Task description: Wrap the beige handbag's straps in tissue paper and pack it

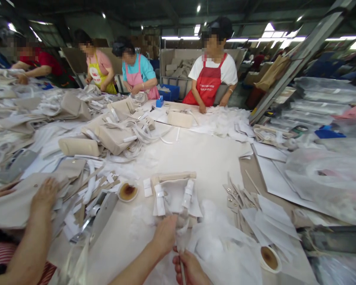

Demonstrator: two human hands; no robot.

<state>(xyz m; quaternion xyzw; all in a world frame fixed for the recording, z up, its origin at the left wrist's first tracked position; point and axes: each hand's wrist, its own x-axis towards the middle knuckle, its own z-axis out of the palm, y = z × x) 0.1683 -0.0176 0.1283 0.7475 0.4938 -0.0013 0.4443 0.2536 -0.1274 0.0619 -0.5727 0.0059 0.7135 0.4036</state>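
A cream bag piece [173,194] lies on the table in front of me, with white wrapping around its two handle ends. My left hand [165,234] is closed at the bag's near edge, gripping a thin pale strap [181,237]. Lower and slightly to the right, my right hand [190,266] has its fingers wrapped round the lower part of the same strap. Crumpled white tissue [215,233] spreads beside the bag on the right. A small white packet [147,187] sits to the bag's left.
A dish of brown liquid [128,192] stands left of the bag, another dish [269,258] at lower right. Straps with metal clips [240,194] lie right. A co-worker's hands hold beige material [14,202] at left. Several people stand across the table [195,150].
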